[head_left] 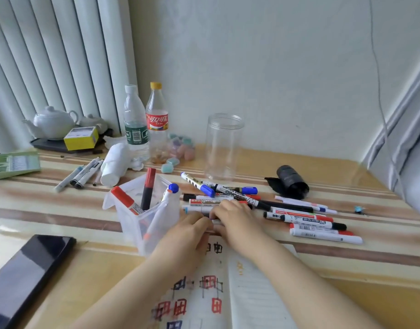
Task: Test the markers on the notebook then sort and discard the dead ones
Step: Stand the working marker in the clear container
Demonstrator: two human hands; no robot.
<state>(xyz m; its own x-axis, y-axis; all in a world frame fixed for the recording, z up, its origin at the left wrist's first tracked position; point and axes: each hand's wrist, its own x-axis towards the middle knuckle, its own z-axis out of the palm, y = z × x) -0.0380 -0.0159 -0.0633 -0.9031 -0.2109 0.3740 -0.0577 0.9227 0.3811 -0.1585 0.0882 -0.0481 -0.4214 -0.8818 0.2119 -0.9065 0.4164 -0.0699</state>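
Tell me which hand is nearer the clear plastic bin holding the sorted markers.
Left. The left hand sits right beside the clear plastic bin, near its right wall. The right hand is farther right, over the pile of markers.

clear plastic jar point(224, 146), glossy tabletop point(346, 264), paper notebook point(251, 293)

Marker pile point(263, 207) beside plastic bin point(144, 210)

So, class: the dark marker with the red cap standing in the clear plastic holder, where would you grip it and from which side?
Pinch the red-capped marker by its cap end, coming from above. It stands nearly upright, leaning slightly, with the cap clear of the clear plastic holder rim. The lower barrel sits inside the walls beside other markers, so a side approach looks blocked.
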